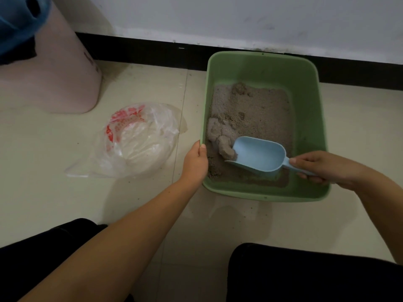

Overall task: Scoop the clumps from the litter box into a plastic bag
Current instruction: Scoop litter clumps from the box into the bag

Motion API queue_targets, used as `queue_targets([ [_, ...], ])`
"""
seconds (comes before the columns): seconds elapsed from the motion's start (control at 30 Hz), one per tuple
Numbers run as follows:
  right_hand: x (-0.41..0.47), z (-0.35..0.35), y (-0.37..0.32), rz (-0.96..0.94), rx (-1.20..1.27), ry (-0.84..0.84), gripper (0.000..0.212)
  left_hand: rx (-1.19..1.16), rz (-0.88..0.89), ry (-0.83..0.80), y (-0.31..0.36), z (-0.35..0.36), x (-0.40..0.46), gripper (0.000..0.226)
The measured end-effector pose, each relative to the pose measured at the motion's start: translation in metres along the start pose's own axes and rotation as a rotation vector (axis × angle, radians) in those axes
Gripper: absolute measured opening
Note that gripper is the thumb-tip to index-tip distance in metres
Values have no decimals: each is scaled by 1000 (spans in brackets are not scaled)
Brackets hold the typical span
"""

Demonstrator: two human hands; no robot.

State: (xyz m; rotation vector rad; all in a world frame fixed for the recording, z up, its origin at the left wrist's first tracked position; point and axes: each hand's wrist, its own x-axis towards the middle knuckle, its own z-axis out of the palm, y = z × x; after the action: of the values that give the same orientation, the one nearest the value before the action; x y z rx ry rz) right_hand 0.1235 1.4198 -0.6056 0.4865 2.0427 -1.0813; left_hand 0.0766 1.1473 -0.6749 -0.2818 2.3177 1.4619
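i see my right hand grasping the scoop, its mouth touching the clump on its left; my left hand grips the litter box rim.

Green box, grey-brown litter, pale blue scoop, clear bag with red print, pink bin.

We see a smooth green plastic litter box holding rough, grainy grey litter, with a smooth pale blue plastic scoop in it. At centre left lies a thin, crinkled, glossy clear plastic bag on smooth, faintly shiny floor tiles.
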Motion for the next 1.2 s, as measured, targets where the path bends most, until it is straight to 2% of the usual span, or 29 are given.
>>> queue_targets([
  [0.2, 3, -3, 1, -33, -20, 120, 39, -4, 5, 5, 2, 0, -2, 33],
  [0.33, 18, 13, -7, -106, -77, 85, 38, 18, 13, 5, -1, 1, 1, 34],
  [0.53, 18, 1, -2, -118, 50, 140, 37, 42, 33, -14, -1, -2, 1, 34],
  [0.73, 51, 7, -31, -264, -288, 194, 39, 40, 21, -15, 1, -1, 0, 34],
  [0.83, 53, 2, -24, -323, -297, 235, 36, 57, 26, -16, -1, -1, 0, 33],
  [1.03, 62, 6, -27, -345, -220, 193, 33, 35, 34, -24, -1, -3, 1, 32],
  [1.2, 58, 4, -37, -367, -423, 261, 29, 34, 27, -37, -2, -3, 2, 32],
])
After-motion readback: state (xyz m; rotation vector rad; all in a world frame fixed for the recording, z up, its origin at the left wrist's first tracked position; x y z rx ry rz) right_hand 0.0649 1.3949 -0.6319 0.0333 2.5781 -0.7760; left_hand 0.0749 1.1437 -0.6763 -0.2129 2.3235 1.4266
